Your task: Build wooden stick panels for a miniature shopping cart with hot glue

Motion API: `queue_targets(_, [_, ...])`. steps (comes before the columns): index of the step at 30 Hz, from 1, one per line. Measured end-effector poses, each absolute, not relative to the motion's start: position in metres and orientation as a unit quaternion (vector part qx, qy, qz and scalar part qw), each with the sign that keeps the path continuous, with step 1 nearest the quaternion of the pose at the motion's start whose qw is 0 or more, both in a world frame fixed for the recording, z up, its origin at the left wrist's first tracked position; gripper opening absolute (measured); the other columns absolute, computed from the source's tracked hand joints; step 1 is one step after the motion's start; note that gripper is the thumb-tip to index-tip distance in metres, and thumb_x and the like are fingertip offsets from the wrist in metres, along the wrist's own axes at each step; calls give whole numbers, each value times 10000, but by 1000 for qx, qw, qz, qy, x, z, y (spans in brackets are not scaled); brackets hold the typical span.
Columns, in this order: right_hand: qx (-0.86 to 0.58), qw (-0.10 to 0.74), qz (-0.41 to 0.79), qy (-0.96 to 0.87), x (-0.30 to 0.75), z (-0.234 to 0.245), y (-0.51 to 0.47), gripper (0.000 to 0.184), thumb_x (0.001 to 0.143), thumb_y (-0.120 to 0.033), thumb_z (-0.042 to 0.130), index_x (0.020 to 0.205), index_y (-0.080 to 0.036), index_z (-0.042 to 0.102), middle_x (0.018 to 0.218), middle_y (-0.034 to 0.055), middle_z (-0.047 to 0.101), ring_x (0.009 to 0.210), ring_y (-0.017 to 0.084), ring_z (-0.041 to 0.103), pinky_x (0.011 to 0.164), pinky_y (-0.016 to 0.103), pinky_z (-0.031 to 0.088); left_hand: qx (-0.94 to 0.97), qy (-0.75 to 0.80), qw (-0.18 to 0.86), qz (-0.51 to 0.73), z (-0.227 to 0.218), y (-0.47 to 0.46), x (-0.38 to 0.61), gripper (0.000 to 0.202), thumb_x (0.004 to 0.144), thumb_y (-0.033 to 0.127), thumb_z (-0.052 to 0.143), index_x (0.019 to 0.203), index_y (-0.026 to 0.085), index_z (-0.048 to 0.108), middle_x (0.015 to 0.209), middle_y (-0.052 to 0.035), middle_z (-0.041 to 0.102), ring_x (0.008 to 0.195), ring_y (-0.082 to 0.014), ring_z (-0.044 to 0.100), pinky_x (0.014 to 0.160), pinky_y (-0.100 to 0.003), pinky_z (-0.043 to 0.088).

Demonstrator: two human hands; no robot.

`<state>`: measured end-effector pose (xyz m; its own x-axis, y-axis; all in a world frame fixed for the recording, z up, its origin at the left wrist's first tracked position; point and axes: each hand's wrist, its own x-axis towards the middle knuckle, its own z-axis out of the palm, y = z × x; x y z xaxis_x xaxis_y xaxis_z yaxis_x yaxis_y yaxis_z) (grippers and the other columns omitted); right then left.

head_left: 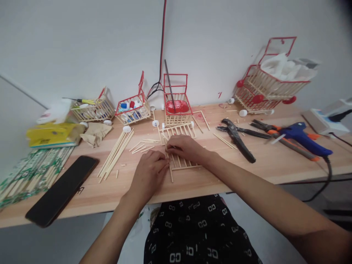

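A ladder-like frame of thin wooden sticks (187, 167) lies flat on the table in front of me. At its left side my left hand (150, 169) is closed, thumb and fingers pinched against the edge stick. My right hand (187, 148) reaches across the frame, its fingers curled closed at the same left edge, close to the left fingertips. The exact contact points are hidden by the fingers. Just behind stands a small stick cart (178, 119) with red-painted rims and a red dish (177, 106) in it. Short cut sticks (143, 145) lie to the left.
Longer sticks (115, 156), a phone (62, 190) and wrapped chopsticks (35, 174) occupy the left. Black-handled cutters (238, 141), pliers (291, 143) and a blue glue gun (305, 137) lie right, near a power strip (326, 123). More stick carts (271, 86) line the wall.
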<state>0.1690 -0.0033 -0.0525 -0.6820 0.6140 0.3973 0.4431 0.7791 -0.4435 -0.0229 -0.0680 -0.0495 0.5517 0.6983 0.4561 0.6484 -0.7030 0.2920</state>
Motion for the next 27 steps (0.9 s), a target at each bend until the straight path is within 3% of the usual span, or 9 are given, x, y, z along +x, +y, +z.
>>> queue_targets(27, [-288, 272, 161, -904, 168, -52, -2, 141, 918, -230, 532, 807, -174, 598, 794, 16, 604, 781, 142, 523, 724, 261, 395, 881, 376, 41, 284, -48, -67, -22, 162, 865, 146, 540, 828, 170, 697, 866, -75, 653, 844, -220, 550, 745, -392, 474])
